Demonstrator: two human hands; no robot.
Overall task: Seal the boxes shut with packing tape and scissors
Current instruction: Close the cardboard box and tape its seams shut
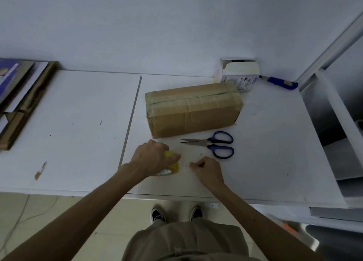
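A long brown cardboard box [193, 108] lies on the white table [78, 123], with tape strips across its top. Blue-handled scissors [215, 144] lie just in front of it, blades slightly apart and pointing left. My left hand [152, 157] grips a yellowish roll of packing tape [172, 165] near the table's front. My right hand [206, 169] is beside the roll, fingers pinched together; a faint clear tape strip seems to run between roll and fingers, hard to make out.
A small white carton [238, 73] with an open top stands behind the brown box by the wall. A blue-handled knife [280, 82] lies at the back right. Flattened cardboard [21, 101] is stacked at the far left. A metal shelf frame [334, 113] borders the table's right side.
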